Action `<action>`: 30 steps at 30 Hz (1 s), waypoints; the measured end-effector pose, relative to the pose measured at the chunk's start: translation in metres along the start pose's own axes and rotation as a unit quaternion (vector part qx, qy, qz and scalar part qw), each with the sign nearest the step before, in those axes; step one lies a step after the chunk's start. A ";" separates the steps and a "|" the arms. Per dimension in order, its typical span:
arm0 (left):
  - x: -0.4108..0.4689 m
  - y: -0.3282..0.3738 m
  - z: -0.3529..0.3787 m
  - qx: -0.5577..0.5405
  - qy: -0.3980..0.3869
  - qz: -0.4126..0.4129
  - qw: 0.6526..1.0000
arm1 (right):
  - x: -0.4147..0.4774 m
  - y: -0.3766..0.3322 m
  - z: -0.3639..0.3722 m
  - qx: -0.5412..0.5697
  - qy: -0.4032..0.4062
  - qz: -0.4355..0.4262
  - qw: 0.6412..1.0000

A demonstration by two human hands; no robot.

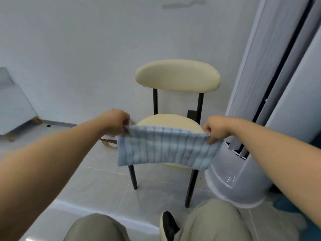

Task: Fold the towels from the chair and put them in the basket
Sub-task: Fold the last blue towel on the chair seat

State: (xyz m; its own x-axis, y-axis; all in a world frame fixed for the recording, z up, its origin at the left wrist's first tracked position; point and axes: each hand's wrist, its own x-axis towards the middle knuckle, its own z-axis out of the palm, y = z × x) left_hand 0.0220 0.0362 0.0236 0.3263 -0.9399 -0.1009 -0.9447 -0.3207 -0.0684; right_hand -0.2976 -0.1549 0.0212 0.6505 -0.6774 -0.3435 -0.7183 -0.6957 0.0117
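- Holding striped towel (165, 150) stretched taut mid-frame, just in front of chair (177, 75) seat, probably to square up the fold
- Pinching its top corners with left hand (115, 121) and right hand (215, 128), fingers clamped on cloth
- Keeping close to white tub (225, 181) lower right, likely the basket

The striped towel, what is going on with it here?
A person holds the blue striped towel stretched, the left hand pinching one top corner and the right hand the other. It hangs in front of the cream chair. A white plastic tub, probably the basket, stands on the floor right of the chair.
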 end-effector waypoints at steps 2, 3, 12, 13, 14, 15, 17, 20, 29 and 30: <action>-0.008 0.001 0.003 0.031 -0.072 0.004 0.997 | -0.010 -0.003 -0.006 0.039 -0.027 -0.005 0.999; -0.011 0.000 0.003 0.033 -0.088 0.006 0.996 | -0.015 -0.006 -0.010 0.059 -0.044 -0.008 0.997; -0.003 0.005 0.011 0.045 -0.253 0.010 0.966 | -0.004 -0.003 0.002 0.082 -0.137 0.012 0.987; 0.002 0.005 0.015 0.048 -0.251 0.009 0.967 | 0.001 -0.002 0.005 0.088 -0.139 0.012 0.986; 0.008 0.005 0.020 0.056 -0.249 0.006 0.967 | 0.007 -0.001 0.007 0.095 -0.141 0.013 0.985; 0.015 0.003 0.025 0.069 -0.238 0.000 0.969 | 0.013 0.001 0.009 0.099 -0.140 0.016 0.985; 0.030 -0.003 0.031 0.079 -0.161 -0.014 0.984 | 0.025 0.002 0.010 0.114 -0.098 0.017 0.989; 0.054 -0.013 0.034 0.031 0.039 -0.054 0.997 | 0.042 0.004 0.002 0.055 0.081 0.024 0.995; 0.090 -0.018 0.131 0.157 0.234 0.051 0.958 | 0.104 -0.002 0.087 -0.128 0.247 0.051 0.959; 0.089 -0.016 0.144 0.169 0.213 0.064 0.960 | 0.109 -0.003 0.103 -0.132 0.214 0.051 0.966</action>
State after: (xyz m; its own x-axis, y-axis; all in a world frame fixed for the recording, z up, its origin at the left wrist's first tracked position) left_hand 0.0712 -0.0256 -0.1274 0.0976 -0.9552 0.2794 -0.8883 -0.2102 -0.4083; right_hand -0.2499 -0.2027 -0.1129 0.6634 -0.7426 0.0919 -0.7322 -0.6191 0.2838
